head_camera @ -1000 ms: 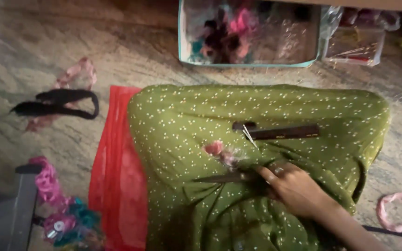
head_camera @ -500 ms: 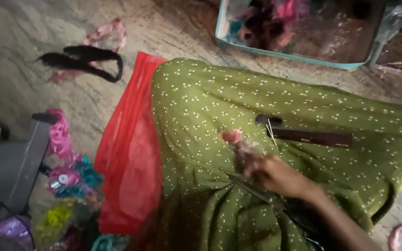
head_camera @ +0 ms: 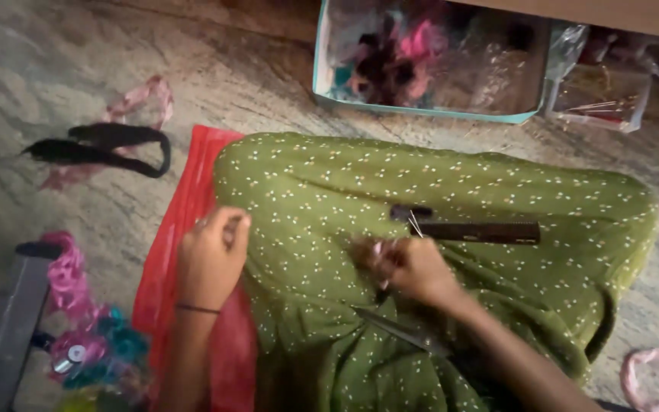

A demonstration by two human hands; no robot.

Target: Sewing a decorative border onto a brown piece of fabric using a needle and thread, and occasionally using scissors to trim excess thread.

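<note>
Beyond the green cloth [head_camera: 451, 191] on the floor stands a clear box [head_camera: 429, 61] with a teal rim, holding coloured scraps. Just right of the box lies a clear bag [head_camera: 604, 91].

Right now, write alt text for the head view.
Two hands work on a green dotted cloth: the right hand pinches a small pink piece, the left hand rests at the cloth's edge. A dark ruler and scissors lie on it.

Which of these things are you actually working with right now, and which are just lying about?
In hand: left hand on green dotted cloth; right hand pinching small pink piece; scissors.
Lying about: black strap, clear box, dark ruler, red cloth.
</note>
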